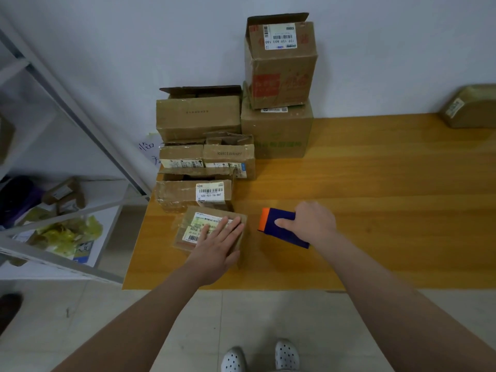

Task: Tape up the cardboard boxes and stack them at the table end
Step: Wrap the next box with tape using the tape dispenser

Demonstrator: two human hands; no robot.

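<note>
A small flat cardboard box (188, 226) with a white label lies near the front left of the wooden table (375, 200). My left hand (217, 245) rests flat on its top, fingers straight. To its right my right hand (311, 221) grips a blue tape dispenser (279, 226) with an orange end, held just above the table. Behind the small box, several cardboard boxes are piled at the table's left end: a labelled one (193, 194), two small ones (206, 157), a wide one (198, 116), and a tall open box (279, 63) on a bigger box (276, 132).
A white metal shelf (67, 189) with packages and yellow bags stands left of the table. Another taped box (469, 106) sits at the far right by the wall. The table's front edge runs just before my feet on the tiled floor.
</note>
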